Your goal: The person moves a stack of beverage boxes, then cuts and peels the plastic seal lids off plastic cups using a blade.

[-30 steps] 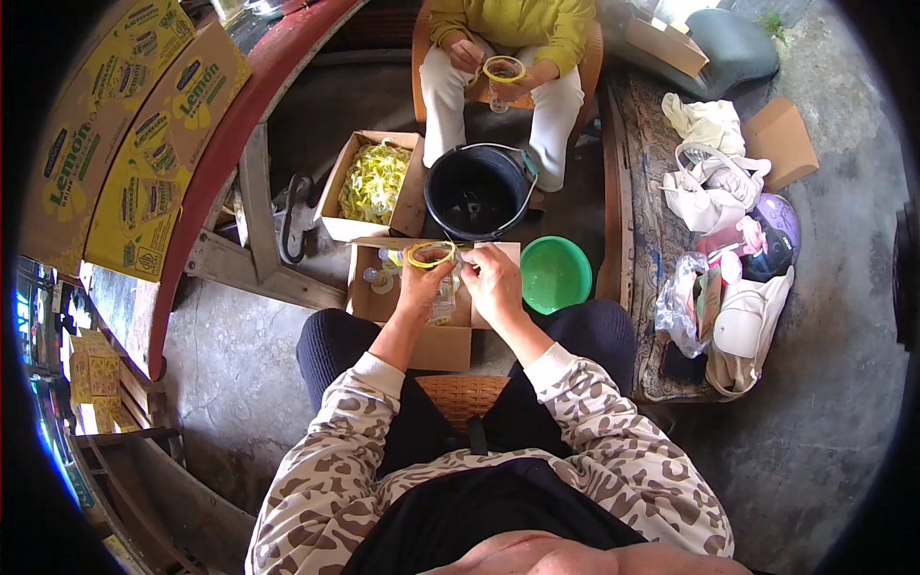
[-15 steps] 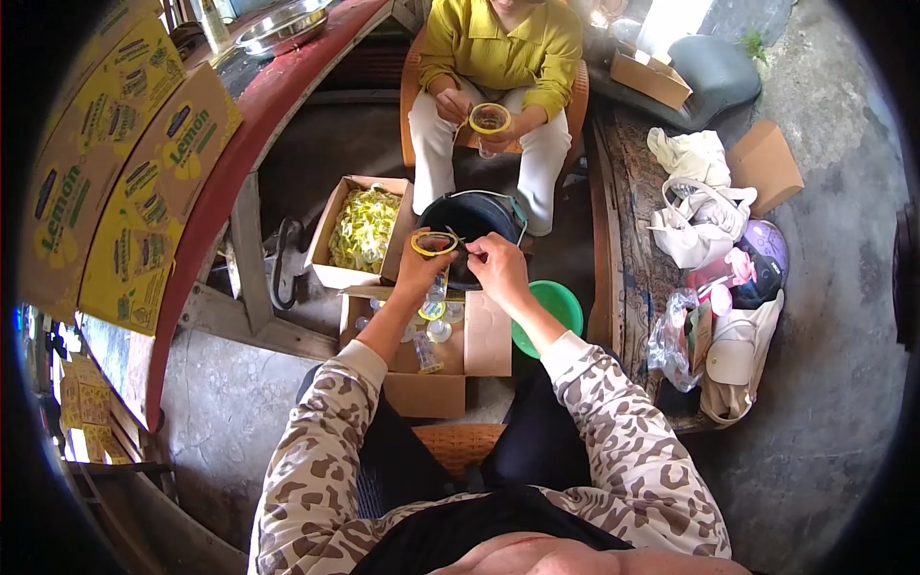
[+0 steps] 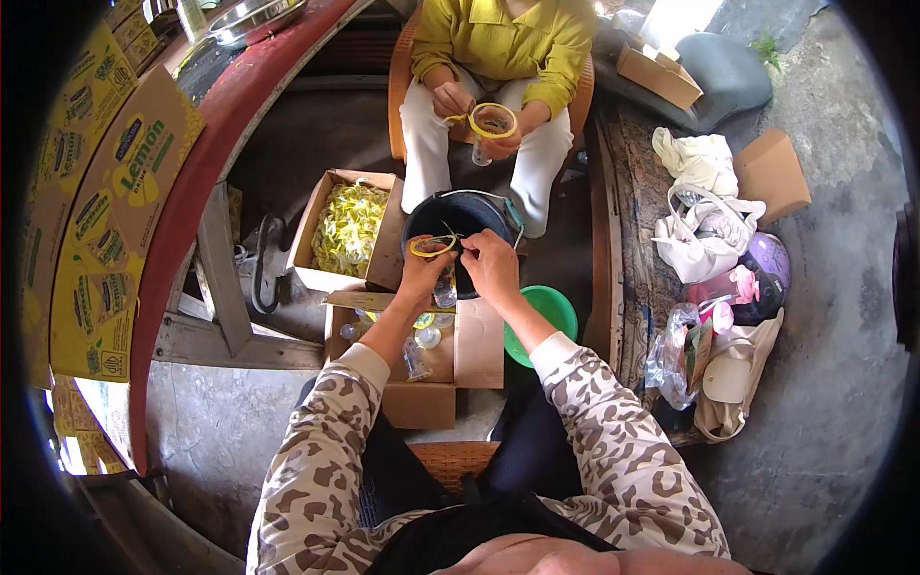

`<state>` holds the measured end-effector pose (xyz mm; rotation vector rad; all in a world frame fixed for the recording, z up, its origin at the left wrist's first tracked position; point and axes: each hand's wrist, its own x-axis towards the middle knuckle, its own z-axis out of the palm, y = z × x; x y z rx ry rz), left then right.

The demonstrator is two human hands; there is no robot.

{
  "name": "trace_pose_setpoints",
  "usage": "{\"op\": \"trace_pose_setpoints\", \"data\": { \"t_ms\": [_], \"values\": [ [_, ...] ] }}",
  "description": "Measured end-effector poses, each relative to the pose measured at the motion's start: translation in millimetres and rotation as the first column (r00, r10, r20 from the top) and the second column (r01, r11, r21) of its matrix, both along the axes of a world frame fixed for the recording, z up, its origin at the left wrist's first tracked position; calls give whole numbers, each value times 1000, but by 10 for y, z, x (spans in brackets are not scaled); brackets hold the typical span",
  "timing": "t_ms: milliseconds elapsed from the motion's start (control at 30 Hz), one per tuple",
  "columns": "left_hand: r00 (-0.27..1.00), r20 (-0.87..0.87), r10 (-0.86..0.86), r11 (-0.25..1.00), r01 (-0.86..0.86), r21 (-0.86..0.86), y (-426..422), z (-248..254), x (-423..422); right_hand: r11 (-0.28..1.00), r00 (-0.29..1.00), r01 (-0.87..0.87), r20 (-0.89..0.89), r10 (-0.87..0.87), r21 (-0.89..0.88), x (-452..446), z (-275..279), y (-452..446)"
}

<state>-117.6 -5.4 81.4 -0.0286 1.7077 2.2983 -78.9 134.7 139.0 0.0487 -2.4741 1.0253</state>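
My left hand (image 3: pixel 420 273) is wrapped round a clear plastic cup (image 3: pixel 446 287) with a yellow rim, over the near edge of the black bucket (image 3: pixel 419 223). Just right of the cup's rim, my right hand (image 3: pixel 487 261) has its fingers pinched together; what they hold is too small to name. Below my hands stands an open cardboard box (image 3: pixel 417 407) with several clear cups inside. A second box (image 3: pixel 381 179), full of yellow and white strips (image 3: pixel 352 228), is at the left of the bucket.
A green basin (image 3: pixel 543 326) sits right of the open box. Across from me a seated person (image 3: pixel 498 43) holds another yellow-rimmed cup (image 3: pixel 492 122). Bags (image 3: pixel 714 244) lie on the bench at the right. Printed lemon cartons (image 3: pixel 115 230) stand along the red-edged table (image 3: pixel 182 211) at the left.
The view has shifted, and my hands now appear over the bucket rather than the open box. My left hand keeps the cup, and my right fingers stay pinched beside its rim.
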Motion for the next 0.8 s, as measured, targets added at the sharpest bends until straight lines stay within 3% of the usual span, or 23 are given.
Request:
{"op": "trace_pose_setpoints", "data": {
  "t_ms": [167,267,733,800],
  "values": [
    [999,-26,-31,996,29,-88,18,6,-71,998,998,9,57,-5,-65,-58,-28,37],
    [998,-27,-49,998,47,-47,5,40,-107,991,996,31,89,-20,-127,-36,20,36],
    [993,-62,-101,992,95,-86,15,59,-31,996,993,75,100,-69,-52,-25,-42,61],
    [972,-58,-229,973,229,3,56,146,20,996,991,84,107,-80,-29,-51,-89,101]
  ]
}}
